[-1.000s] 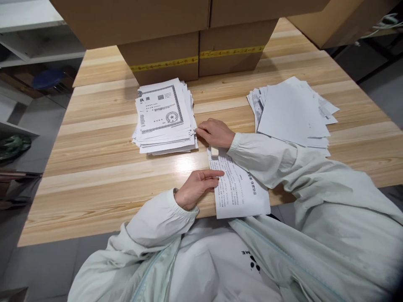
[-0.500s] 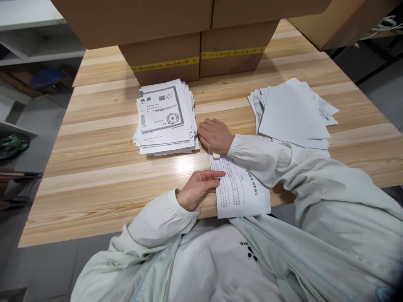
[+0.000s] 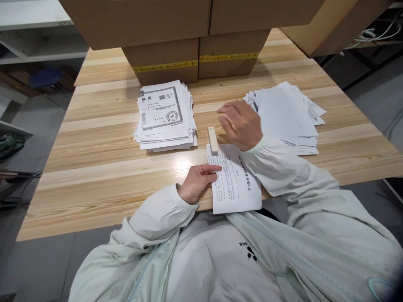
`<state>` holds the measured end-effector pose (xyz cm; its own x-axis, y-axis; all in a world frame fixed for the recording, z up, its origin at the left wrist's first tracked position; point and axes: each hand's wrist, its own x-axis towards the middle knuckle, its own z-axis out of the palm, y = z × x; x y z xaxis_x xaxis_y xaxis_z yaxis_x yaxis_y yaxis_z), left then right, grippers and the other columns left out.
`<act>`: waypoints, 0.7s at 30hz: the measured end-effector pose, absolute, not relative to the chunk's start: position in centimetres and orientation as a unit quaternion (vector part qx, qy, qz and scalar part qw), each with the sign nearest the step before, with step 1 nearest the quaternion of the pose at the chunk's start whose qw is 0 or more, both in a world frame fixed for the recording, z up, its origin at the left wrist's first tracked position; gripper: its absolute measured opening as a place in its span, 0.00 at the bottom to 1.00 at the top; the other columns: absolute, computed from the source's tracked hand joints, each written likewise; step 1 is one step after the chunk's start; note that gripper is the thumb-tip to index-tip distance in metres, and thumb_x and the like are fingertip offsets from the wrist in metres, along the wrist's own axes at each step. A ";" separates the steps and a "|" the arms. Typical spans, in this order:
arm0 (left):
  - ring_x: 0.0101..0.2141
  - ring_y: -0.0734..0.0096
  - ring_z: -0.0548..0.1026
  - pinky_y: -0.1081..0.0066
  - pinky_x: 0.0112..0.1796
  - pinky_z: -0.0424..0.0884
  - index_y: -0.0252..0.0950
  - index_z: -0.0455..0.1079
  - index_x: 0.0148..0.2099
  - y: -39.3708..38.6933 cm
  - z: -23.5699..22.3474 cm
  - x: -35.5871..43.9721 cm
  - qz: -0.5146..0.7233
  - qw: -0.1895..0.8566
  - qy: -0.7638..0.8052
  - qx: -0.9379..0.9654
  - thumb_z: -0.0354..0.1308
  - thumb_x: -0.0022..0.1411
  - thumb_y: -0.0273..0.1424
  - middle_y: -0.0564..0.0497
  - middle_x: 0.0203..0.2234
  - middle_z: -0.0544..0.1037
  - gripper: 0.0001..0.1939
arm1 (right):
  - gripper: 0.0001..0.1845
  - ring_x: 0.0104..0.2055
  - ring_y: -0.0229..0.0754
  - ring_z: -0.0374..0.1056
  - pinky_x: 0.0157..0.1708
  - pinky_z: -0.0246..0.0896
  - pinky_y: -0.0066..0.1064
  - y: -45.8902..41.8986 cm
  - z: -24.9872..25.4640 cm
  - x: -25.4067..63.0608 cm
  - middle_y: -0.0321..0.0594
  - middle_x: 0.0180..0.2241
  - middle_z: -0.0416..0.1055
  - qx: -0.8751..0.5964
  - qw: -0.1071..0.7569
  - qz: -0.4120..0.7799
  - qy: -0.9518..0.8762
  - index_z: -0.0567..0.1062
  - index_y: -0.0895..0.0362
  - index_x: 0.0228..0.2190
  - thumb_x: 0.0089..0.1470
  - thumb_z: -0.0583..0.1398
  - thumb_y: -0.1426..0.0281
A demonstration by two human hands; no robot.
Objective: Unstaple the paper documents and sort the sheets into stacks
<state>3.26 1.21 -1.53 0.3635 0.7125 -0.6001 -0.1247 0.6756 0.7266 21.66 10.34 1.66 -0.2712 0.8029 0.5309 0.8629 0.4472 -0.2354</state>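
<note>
A cream-coloured stapler lies on the table, its near end over the edge of a printed paper. My left hand grips the left edge of this paper, index finger on top and the lower fingers partly hidden. Raised above the table to the right of the stapler, my right hand is slightly blurred, its fingers loosely bent and apart, with nothing visible in it. The paper's lower end reaches past the table's front edge, close to my body.
A stack of printed certificate copies lies left of the stapler. Another pile of papers, fanned out, is on the right, near my right forearm. Cardboard boxes with yellow tape stand at the back of the wooden table.
My right hand has lifted off the stapler and moved right, uncovering it. My left hand stays at the paper's edge. The view has shifted slightly.
</note>
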 end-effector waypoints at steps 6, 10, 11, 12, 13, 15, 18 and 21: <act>0.27 0.74 0.74 0.73 0.31 0.69 0.34 0.82 0.41 -1.8 -1.1 2.8 0.315 0.729 0.457 0.400 0.63 0.55 0.25 0.50 0.26 0.81 0.11 | 0.18 0.45 0.49 0.73 0.46 0.70 0.45 -1.2 -0.3 29.2 0.44 0.45 0.77 -0.685 0.420 0.111 -0.585 0.76 0.50 0.45 0.60 0.57 0.54; 0.28 0.74 0.76 0.75 0.30 0.70 0.39 0.82 0.42 -3.2 0.6 2.8 0.419 0.543 0.355 0.635 0.59 0.61 0.23 0.51 0.27 0.82 0.12 | 0.29 0.42 0.50 0.77 0.38 0.73 0.41 -8.1 -2.1 29.9 0.43 0.42 0.80 -0.644 0.425 0.413 -0.485 0.76 0.49 0.49 0.56 0.55 0.44; 0.27 0.76 0.76 0.76 0.29 0.70 0.40 0.81 0.43 -3.4 1.0 2.9 0.445 0.493 0.323 0.674 0.57 0.62 0.21 0.52 0.27 0.81 0.14 | 0.30 0.39 0.50 0.77 0.35 0.72 0.40 -9.0 -2.0 29.3 0.42 0.40 0.80 -0.633 0.426 0.427 -0.485 0.77 0.49 0.46 0.53 0.57 0.42; 0.27 0.77 0.76 0.77 0.28 0.70 0.40 0.81 0.45 -3.4 1.3 3.1 0.464 0.451 0.298 0.702 0.56 0.62 0.19 0.52 0.27 0.81 0.16 | 0.28 0.35 0.50 0.76 0.31 0.71 0.38 -9.6 -1.7 28.6 0.42 0.36 0.80 -0.639 0.433 0.406 -0.490 0.79 0.50 0.41 0.50 0.60 0.43; 0.26 0.78 0.76 0.78 0.28 0.71 0.41 0.80 0.46 -3.3 1.5 3.2 0.477 0.417 0.282 0.720 0.55 0.63 0.18 0.53 0.27 0.82 0.18 | 0.24 0.31 0.48 0.75 0.28 0.69 0.36 -9.7 -1.2 27.9 0.41 0.31 0.80 -0.656 0.445 0.357 -0.494 0.80 0.52 0.36 0.48 0.63 0.46; 0.30 0.77 0.78 0.78 0.31 0.73 0.41 0.79 0.49 -2.6 1.9 3.5 0.493 0.371 0.273 0.738 0.54 0.63 0.18 0.52 0.32 0.83 0.19 | 0.16 0.24 0.43 0.68 0.23 0.64 0.33 -8.7 0.0 27.2 0.37 0.23 0.75 -0.698 0.470 0.222 -0.493 0.78 0.54 0.27 0.48 0.66 0.53; 0.43 0.70 0.80 0.73 0.42 0.77 0.40 0.77 0.51 -0.2 2.4 3.1 0.507 0.338 0.293 0.737 0.56 0.64 0.21 0.48 0.42 0.83 0.16 | 0.14 0.22 0.39 0.61 0.24 0.58 0.33 -4.1 1.5 29.3 0.33 0.17 0.64 -0.697 0.538 -0.001 -0.474 0.72 0.55 0.20 0.49 0.66 0.60; 0.48 0.67 0.79 0.70 0.46 0.77 0.38 0.77 0.50 3.6 2.7 1.1 0.521 0.271 0.355 0.727 0.57 0.65 0.26 0.47 0.46 0.81 0.13 | 0.11 0.34 0.43 0.68 0.35 0.62 0.38 3.0 1.6 35.0 0.36 0.28 0.69 -0.620 0.627 -0.073 -0.466 0.72 0.54 0.26 0.53 0.61 0.61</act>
<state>1.13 3.59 2.68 0.2048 0.7991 0.5652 0.2340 -0.6007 0.7645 35.00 3.01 1.56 0.5551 0.4857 0.6752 0.6697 0.2204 -0.7092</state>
